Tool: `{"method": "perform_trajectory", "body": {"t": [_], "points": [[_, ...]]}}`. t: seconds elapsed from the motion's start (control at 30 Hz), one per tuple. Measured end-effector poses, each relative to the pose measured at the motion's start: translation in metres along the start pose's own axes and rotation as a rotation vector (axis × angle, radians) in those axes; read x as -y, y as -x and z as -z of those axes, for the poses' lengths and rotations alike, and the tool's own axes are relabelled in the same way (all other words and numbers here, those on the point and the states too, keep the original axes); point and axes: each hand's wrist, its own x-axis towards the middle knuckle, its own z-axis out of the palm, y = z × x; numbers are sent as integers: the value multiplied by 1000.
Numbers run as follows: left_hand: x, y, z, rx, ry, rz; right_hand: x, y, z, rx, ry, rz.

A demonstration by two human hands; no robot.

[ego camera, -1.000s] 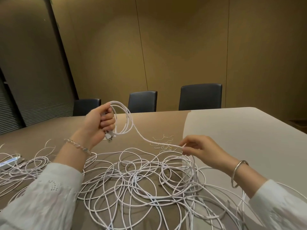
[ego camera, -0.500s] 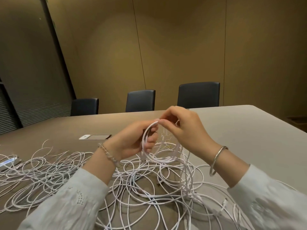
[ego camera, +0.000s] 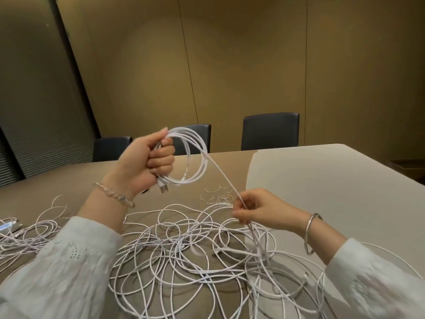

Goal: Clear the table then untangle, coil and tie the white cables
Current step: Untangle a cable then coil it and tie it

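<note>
My left hand (ego camera: 147, 164) is raised above the table and grips a small coil of white cable (ego camera: 195, 157) of several loops, with a USB plug (ego camera: 162, 188) hanging below the fist. One strand runs from the coil down to my right hand (ego camera: 257, 209), which pinches it low over the table. Under both hands a big tangle of white cables (ego camera: 184, 256) sprawls across the beige table (ego camera: 322, 185).
A few small wire ties (ego camera: 216, 195) lie on the table beyond the tangle. More cable loops and a lit white device (ego camera: 8, 226) sit at the left edge. Three dark chairs (ego camera: 270, 131) stand along the far side.
The hands, which met in front half a second ago, have parted. My left hand rose to the left with the coil, and my right hand dropped right along the strand.
</note>
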Motion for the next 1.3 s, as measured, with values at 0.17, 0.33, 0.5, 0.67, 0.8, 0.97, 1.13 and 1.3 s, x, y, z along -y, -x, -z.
{"method": "perform_trajectory", "body": {"t": [0.17, 0.33, 0.5, 0.67, 0.8, 0.97, 1.13, 1.3], "points": [[-10, 1, 8, -113, 28, -117, -13, 0, -10, 43, -68, -57], [-8, -4, 17, -285, -22, -231, -15, -2, -13, -137, 108, -76], [6, -13, 18, -452, -271, -337, 5, 3, -11, -212, 503, 120], [33, -20, 2, -388, -562, -312, 42, 6, -18, -107, 553, 299], [55, -15, -16, -181, -813, -205, 67, 8, -16, -182, 519, 362], [68, -8, -31, -2, -818, 138, 70, 8, -1, -389, 608, 310], [60, -9, -31, 12, -701, 253, 52, 9, 4, -326, 547, 232], [39, -9, -19, -19, -418, 204, 23, 14, 14, -178, 340, 104]]}}
